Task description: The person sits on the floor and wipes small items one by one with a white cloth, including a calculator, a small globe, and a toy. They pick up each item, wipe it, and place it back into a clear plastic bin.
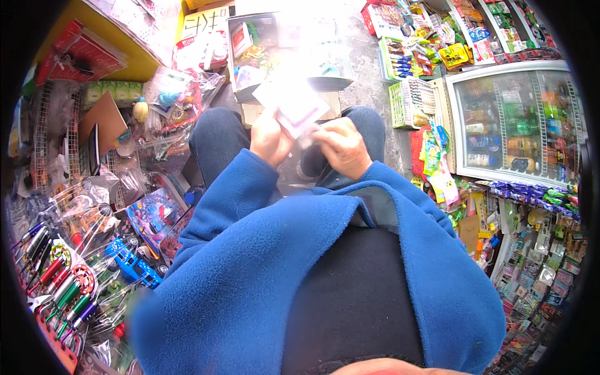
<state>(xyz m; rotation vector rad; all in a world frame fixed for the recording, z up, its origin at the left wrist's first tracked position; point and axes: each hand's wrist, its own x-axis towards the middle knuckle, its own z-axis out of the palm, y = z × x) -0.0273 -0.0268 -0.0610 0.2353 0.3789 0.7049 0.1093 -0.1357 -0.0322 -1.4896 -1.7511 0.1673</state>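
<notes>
My left hand (pixel 270 137) holds a white, card-like sheet (pixel 291 104) by its left edge, in front of my knees. Part of the sheet is washed out by glare. At its lower corner the fingers of my right hand (pixel 343 146) pinch a small whitish, blurred piece (pixel 308 136); whether it is joined to the sheet I cannot tell. Beyond the hands stands an open box (pixel 234 61) with small colourful items inside, on a piece of cardboard (pixel 330 104).
Racks of packaged toys, a blue toy car (pixel 133 262) and several pens crowd the left side. To the right are snack packets, a red basket (pixel 417 152) and a glass-doored drinks fridge (pixel 457 117). Grey floor (pixel 358 61) shows beyond my right knee.
</notes>
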